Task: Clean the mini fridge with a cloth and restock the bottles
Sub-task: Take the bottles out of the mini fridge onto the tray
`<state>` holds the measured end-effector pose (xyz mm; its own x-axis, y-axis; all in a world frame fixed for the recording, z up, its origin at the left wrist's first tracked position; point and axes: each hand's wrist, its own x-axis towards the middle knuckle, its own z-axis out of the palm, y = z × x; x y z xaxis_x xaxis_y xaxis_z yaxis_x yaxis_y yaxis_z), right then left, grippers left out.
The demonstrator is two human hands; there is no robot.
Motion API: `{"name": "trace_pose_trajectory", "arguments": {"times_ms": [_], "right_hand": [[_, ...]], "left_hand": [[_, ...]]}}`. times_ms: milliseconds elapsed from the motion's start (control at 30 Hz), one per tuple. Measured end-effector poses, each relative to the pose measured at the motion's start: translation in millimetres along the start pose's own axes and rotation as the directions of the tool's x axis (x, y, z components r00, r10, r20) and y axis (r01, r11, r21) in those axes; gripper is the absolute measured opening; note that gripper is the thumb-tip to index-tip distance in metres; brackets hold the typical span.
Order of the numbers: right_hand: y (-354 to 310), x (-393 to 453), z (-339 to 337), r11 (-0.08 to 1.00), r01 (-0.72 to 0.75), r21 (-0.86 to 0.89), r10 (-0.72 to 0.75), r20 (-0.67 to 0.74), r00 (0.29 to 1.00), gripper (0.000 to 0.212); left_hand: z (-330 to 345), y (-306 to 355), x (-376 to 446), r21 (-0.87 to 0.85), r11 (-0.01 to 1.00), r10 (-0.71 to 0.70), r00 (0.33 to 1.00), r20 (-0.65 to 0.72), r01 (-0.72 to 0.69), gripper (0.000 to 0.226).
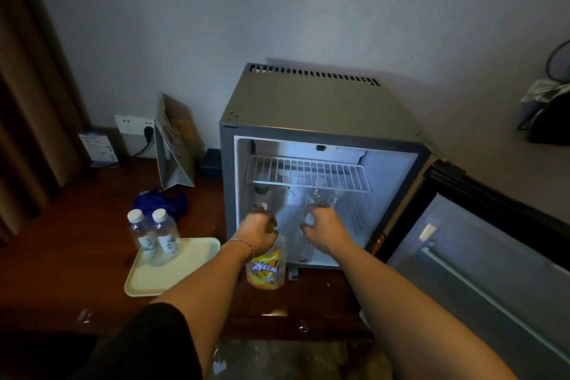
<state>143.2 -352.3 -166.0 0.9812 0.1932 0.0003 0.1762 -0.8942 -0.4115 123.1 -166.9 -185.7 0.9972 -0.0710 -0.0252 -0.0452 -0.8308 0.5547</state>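
The grey mini fridge (311,105) stands open on a dark wooden desk, with a white wire shelf (307,172) inside. My left hand (257,231) grips the neck of a yellow iced-tea bottle (266,270) at the fridge's front left. My right hand (322,227) holds a clear bottle (309,219) by its white cap just inside the lower compartment. More bottles (262,194) stand at the back of that compartment. A blue cloth (160,202) lies crumpled on the desk to the left. Two water bottles (154,236) stand on a pale tray (172,268).
The fridge door (481,244) hangs open to the right. A folded card stand (174,145) and a small blue leaflet (98,146) sit against the wall on the left, by a wall socket (134,125) with a plug. A dark bag (547,116) is at far right.
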Motion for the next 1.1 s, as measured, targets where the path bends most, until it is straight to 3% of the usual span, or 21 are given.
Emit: {"name": "trace_pose_trajectory", "arguments": {"times_ms": [133, 367, 567, 767, 933, 1100], "right_hand": [[-37.8, -14.4, -7.2, 0.996, 0.080, -0.024, -0.078, 0.070, 0.994, 0.023], [-116.5, -31.3, 9.8, 0.958, 0.286, -0.005, -0.280, 0.196, 0.940, 0.020], [-177.5, -47.9, 48.3, 0.929, 0.365, 0.067, -0.371, 0.175, 0.912, 0.016], [-238.9, -35.3, 85.0, 0.930, 0.356, 0.089, -0.367, 0.199, 0.909, 0.013], [-275.6, -13.8, 110.5, 0.952, 0.304, 0.035, -0.305, 0.212, 0.929, 0.030], [-284.7, 1.7, 138.9, 0.976, 0.216, 0.014, -0.213, 0.238, 0.948, 0.035]], "left_hand": [[-17.6, -15.1, -42.9, 0.007, 1.000, -0.002, 1.000, -0.025, 0.003, 0.016], [-65.6, -53.6, -104.7, -0.043, 0.996, -0.091, 0.971, -0.220, 0.083, 0.013], [-115.2, -104.1, -138.7, -0.023, 0.986, -0.163, 0.934, -0.318, 0.165, 0.014], [-145.5, -167.2, -144.2, -0.029, 0.975, -0.220, 0.937, -0.270, 0.221, 0.010], [-154.9, -219.3, -129.3, -0.026, 0.981, -0.190, 0.952, -0.241, 0.190, 0.009], [-153.2, -246.4, -107.4, -0.044, 0.984, -0.181, 0.963, -0.199, 0.175, 0.011]]}}
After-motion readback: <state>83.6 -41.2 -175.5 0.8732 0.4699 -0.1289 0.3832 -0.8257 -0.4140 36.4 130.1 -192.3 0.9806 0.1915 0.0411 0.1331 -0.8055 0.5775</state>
